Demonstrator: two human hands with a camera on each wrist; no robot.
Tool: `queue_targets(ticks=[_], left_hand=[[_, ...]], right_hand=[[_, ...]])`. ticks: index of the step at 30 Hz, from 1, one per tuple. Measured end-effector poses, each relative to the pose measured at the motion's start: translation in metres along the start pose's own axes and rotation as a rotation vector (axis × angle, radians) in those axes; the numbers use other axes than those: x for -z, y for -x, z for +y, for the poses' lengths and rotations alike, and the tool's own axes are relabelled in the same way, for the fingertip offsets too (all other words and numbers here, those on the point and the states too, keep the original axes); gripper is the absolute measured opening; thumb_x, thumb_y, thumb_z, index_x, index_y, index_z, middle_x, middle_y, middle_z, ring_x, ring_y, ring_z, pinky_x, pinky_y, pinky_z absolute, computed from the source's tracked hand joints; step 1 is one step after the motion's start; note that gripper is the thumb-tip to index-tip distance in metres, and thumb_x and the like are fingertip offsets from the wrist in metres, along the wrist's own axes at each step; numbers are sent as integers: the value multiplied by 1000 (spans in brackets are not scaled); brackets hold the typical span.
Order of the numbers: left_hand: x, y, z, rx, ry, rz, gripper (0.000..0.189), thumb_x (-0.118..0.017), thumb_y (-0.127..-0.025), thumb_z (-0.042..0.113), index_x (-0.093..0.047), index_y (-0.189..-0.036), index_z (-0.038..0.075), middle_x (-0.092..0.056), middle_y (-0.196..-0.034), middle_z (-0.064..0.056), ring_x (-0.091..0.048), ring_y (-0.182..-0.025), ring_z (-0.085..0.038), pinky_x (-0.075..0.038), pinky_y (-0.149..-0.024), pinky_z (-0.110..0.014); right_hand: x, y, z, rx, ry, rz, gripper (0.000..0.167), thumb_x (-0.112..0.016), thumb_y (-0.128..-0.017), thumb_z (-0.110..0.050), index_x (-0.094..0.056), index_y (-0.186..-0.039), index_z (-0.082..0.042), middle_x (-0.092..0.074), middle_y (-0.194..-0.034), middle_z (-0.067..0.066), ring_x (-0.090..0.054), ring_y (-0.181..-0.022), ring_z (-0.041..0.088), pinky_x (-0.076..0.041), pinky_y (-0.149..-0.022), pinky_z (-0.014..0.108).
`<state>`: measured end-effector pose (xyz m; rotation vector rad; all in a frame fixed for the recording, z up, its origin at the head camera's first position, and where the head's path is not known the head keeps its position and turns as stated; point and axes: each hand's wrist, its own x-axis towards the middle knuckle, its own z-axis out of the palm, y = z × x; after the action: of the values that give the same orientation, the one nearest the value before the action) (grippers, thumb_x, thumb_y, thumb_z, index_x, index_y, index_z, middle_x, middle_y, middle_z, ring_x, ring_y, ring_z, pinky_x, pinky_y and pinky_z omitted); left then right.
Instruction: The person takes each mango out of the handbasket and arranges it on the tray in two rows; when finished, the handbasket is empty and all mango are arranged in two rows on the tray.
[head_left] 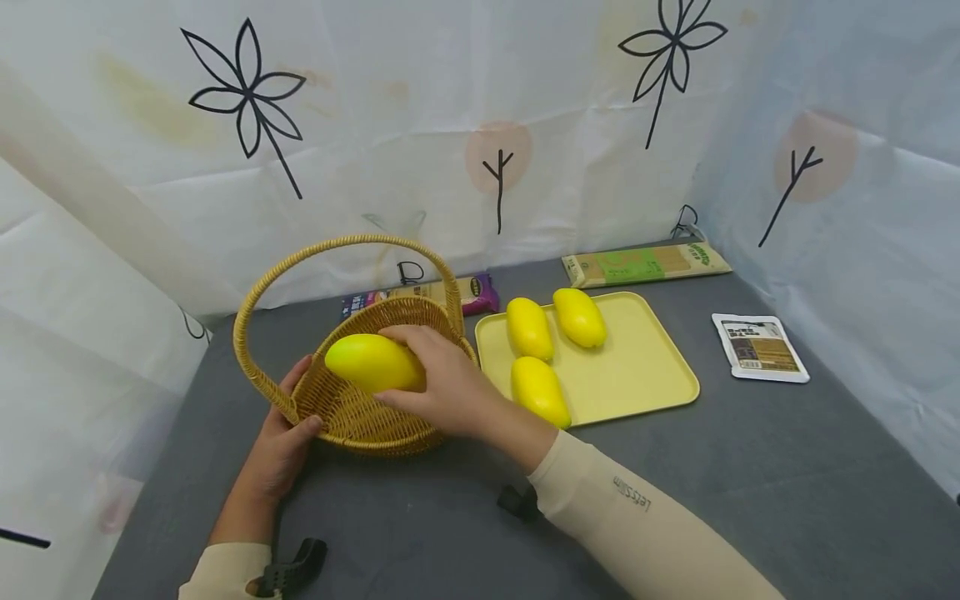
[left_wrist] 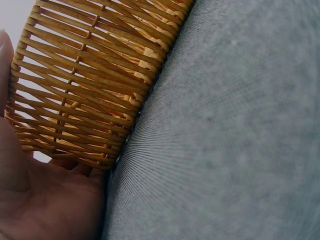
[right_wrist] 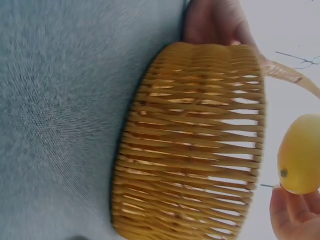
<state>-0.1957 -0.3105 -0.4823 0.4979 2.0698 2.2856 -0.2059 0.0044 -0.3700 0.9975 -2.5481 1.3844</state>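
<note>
A woven wicker basket (head_left: 360,425) with a tall arched handle stands on the grey table. My left hand (head_left: 281,446) grips its left side near the foot of the handle, thumb over the rim; the left wrist view shows the palm against the wicker wall (left_wrist: 80,85). Over the basket's opening, my right hand (head_left: 446,379) holds a yellow mango (head_left: 375,363) between thumb and fingers. In the right wrist view the mango (right_wrist: 302,155) sits above the rim level, fingertips at its end. Three more yellow mangoes (head_left: 530,329) lie on the left part of a pale yellow tray (head_left: 637,367).
Behind the basket lies a purple-ended packet (head_left: 480,293). A long green and tan noodle packet (head_left: 645,264) lies along the back, behind the tray. To the tray's right is a small white pouch (head_left: 760,347). Patterned white cloth (head_left: 420,108) hangs behind the table.
</note>
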Motion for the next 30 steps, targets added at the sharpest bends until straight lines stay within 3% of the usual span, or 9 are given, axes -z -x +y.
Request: queue_targets(ticks=[7, 13, 19, 30], left_hand=[[1, 1, 0, -6, 18, -7, 79, -63, -112, 6, -19, -176, 18, -27, -172, -20, -46, -146, -26, -40, -114, -29], [2, 0, -1, -25, 34, -19, 80, -63, -111, 4, -19, -176, 16, -27, -172, -21, -45, -149, -26, -40, -113, -29], [3, 0, -2, -50, 63, -35, 80, -63, -111, 5, -18, -176, 14, -29, -171, -23, -48, -146, -27, -42, -112, -31], [2, -1, -3, -60, 71, -47, 81, -64, -111, 6, -17, -176, 14, -24, -172, -23, -44, -148, -26, -41, -112, -30]], right_hand=[[21, 26, -7, 31, -39, -2, 70, -88, -95, -30, -56, -155, -12, -60, -143, 1, -57, -116, 16, -52, -97, 36], [39, 47, 0, 34, -77, 28, 70, -91, -93, -25, -57, -153, -11, -60, -137, -1, -56, -113, 15, -53, -96, 37], [58, 65, 8, -31, -130, 55, 73, -91, -93, -22, -53, -155, -11, -57, -147, -1, -59, -121, 18, -54, -100, 43], [91, 102, 34, -187, -122, 111, 74, -91, -93, -21, -52, -155, -8, -58, -147, 8, -59, -127, 32, -53, -101, 57]])
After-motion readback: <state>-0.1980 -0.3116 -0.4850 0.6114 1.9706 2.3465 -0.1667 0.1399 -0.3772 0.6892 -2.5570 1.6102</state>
